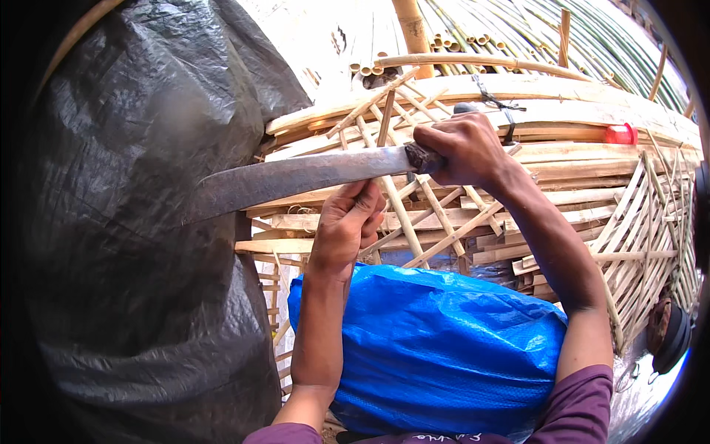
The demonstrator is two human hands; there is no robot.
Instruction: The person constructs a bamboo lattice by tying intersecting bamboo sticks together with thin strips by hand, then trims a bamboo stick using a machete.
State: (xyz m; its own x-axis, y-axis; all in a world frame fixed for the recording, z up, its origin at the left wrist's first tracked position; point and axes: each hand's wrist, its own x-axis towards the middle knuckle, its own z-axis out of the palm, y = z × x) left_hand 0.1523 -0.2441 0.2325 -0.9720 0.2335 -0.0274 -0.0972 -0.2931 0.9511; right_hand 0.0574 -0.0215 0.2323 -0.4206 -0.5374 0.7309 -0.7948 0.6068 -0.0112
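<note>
My right hand is closed around the dark handle of a machete. Its long, broad blade reaches left, almost level, with the tip over the black plastic sheet. Just under the blade, my left hand is closed in a pinch. A thin bamboo stick shows above the blade in line with those fingers and appears to be held by them; the blade hides its middle. Crossed bamboo strips form an open lattice beyond my hands. A blue plastic sheet covers my lap, below both forearms.
Black plastic sheeting hangs along the left side. Split bamboo slats are stacked behind the lattice, with a red translucent object on them. More woven strips stand at the right. Long green bamboo poles lie at the back.
</note>
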